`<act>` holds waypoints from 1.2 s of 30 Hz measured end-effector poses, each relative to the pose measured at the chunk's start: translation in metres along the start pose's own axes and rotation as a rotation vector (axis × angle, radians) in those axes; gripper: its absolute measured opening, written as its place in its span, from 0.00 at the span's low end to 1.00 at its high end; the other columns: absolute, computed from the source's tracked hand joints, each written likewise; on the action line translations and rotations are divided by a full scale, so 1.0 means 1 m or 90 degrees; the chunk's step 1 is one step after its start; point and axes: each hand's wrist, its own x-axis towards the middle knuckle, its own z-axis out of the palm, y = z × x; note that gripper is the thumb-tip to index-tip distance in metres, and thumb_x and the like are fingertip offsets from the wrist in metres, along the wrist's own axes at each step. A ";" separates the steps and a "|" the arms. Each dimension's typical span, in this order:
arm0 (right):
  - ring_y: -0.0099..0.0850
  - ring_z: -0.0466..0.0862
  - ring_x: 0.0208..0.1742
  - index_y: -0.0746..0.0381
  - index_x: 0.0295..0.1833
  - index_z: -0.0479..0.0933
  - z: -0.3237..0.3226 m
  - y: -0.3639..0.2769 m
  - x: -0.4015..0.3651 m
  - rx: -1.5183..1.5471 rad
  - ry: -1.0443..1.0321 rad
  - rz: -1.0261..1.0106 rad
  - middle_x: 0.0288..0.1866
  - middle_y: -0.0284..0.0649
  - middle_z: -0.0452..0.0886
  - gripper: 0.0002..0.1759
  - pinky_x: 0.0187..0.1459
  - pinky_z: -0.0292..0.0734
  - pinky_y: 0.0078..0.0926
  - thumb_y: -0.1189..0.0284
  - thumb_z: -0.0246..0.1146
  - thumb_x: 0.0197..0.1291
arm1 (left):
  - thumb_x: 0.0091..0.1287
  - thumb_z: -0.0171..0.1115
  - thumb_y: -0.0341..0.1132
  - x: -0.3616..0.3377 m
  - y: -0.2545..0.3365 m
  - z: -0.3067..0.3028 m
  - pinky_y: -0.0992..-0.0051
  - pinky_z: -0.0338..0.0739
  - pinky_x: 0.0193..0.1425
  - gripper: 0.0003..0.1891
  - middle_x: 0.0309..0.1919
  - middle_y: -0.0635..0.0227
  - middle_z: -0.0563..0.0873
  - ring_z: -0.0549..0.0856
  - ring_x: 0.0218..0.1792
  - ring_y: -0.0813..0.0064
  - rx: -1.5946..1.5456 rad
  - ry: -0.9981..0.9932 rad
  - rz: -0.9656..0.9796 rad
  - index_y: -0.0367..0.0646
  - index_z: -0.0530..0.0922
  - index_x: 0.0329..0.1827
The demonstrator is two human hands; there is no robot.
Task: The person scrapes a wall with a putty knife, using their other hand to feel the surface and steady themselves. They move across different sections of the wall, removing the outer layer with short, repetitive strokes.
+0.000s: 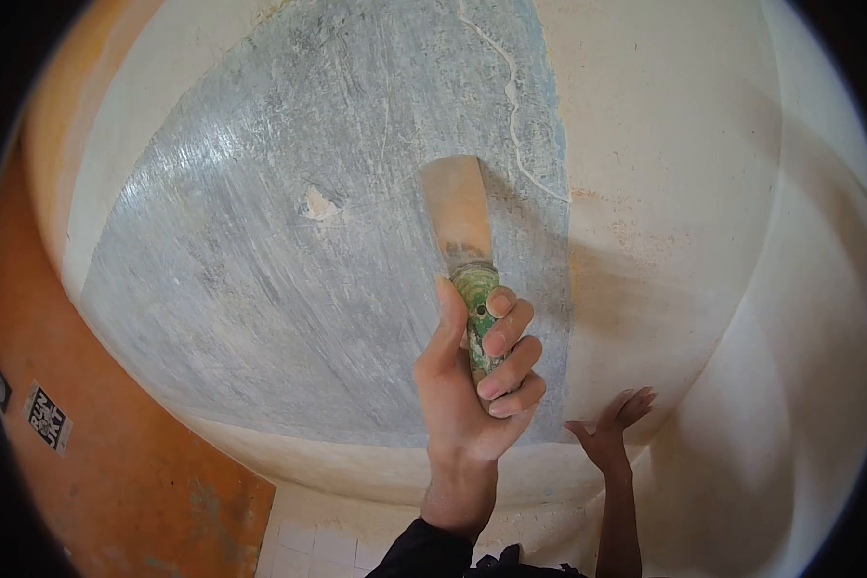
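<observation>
In the middle of the head view my left hand [477,385] is closed round the green, worn handle of a putty knife [459,207]. Its wide metal blade points up and overlaps a grey painted area [289,289] of the wall. The thumb lies along the left side of the handle, with the fingers curled over from the right. Lower right, my right hand [612,429] is spread, thumb apart from the fingers, at the pale wall by the grey area's lower right corner.
A pale chipped spot [320,203] and a long filled crack [512,96] mark the grey area. Cream wall [665,193] continues to a corner on the right. On the left, an orange surface [144,482] carries a black-and-white sticker [47,417]. White tiles [332,546] show below.
</observation>
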 end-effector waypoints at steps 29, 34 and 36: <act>0.68 0.12 0.78 0.64 0.80 0.19 -0.001 -0.005 0.004 -0.015 0.016 0.004 0.79 0.69 0.12 0.73 0.70 0.13 0.74 0.42 0.70 0.58 | 0.82 0.43 0.54 0.000 -0.002 0.016 0.85 0.53 0.13 0.23 0.27 0.74 0.74 0.63 0.17 0.87 0.136 0.110 0.079 0.40 0.75 0.49; 0.69 0.13 0.78 0.65 0.80 0.20 -0.002 -0.005 0.000 -0.017 0.014 0.007 0.79 0.69 0.13 0.73 0.70 0.14 0.75 0.42 0.69 0.58 | 0.82 0.44 0.54 -0.005 0.000 0.018 0.85 0.52 0.12 0.23 0.27 0.75 0.73 0.63 0.17 0.88 0.164 0.146 0.074 0.41 0.75 0.49; 0.70 0.14 0.78 0.66 0.80 0.20 -0.003 -0.006 0.002 -0.042 0.027 -0.011 0.79 0.70 0.13 0.72 0.70 0.15 0.75 0.42 0.69 0.58 | 0.82 0.44 0.54 0.001 0.001 0.021 0.85 0.52 0.12 0.23 0.27 0.75 0.72 0.62 0.17 0.88 0.185 0.145 0.072 0.41 0.75 0.48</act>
